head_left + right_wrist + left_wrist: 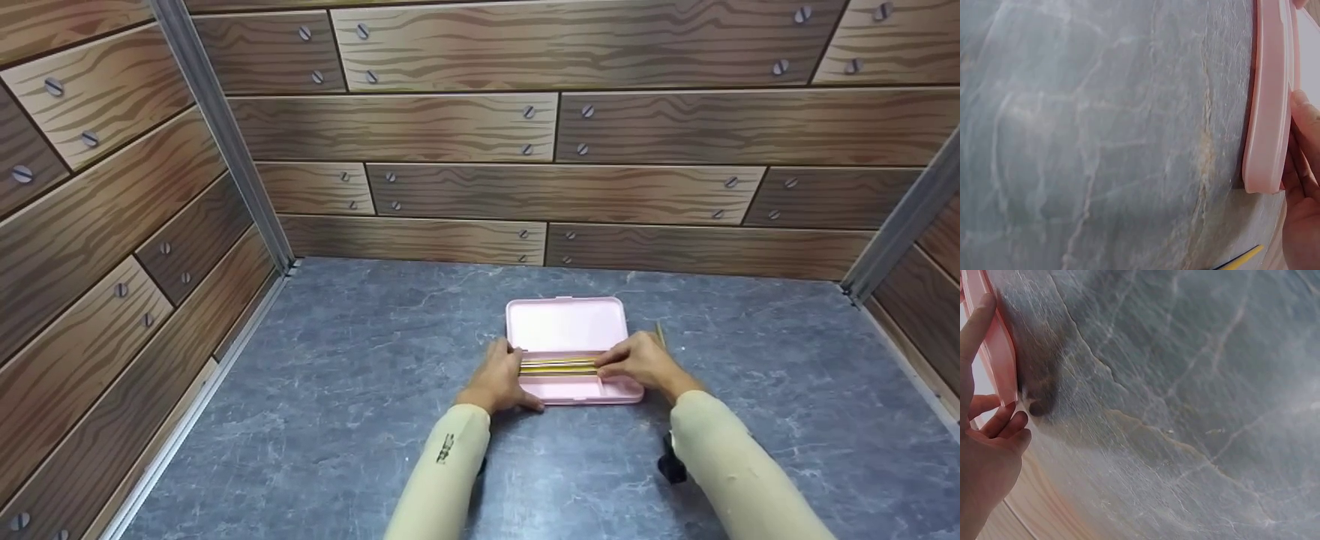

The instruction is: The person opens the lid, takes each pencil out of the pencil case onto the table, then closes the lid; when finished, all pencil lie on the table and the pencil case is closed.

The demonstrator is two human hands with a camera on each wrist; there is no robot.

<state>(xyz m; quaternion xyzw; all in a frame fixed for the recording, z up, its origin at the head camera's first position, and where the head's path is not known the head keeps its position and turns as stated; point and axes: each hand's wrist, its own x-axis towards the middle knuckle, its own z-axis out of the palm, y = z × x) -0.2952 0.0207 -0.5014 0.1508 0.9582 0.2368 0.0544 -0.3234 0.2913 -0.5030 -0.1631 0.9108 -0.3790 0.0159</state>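
A pink pencil case (566, 324) lies on the table with its lid raised towards the back wall. Striped yellow-and-dark pencils (556, 366) run lengthwise inside its rear compartment. My left hand (495, 379) grips the case's left end, thumb at the front edge; the left wrist view shows its fingers curled about the pink rim (1004, 354). Over the right end, my right hand (649, 364) pinches the end of a pencil between thumb and fingers. Its fingertips are hidden behind the case wall (1269, 107) in the right wrist view.
Another pencil (660, 334) lies on the table just beyond my right hand; its yellow-and-dark end (1246, 259) shows in the right wrist view. Wood-patterned panels (420, 191) stand behind and at both sides of the grey marbled table (360, 337).
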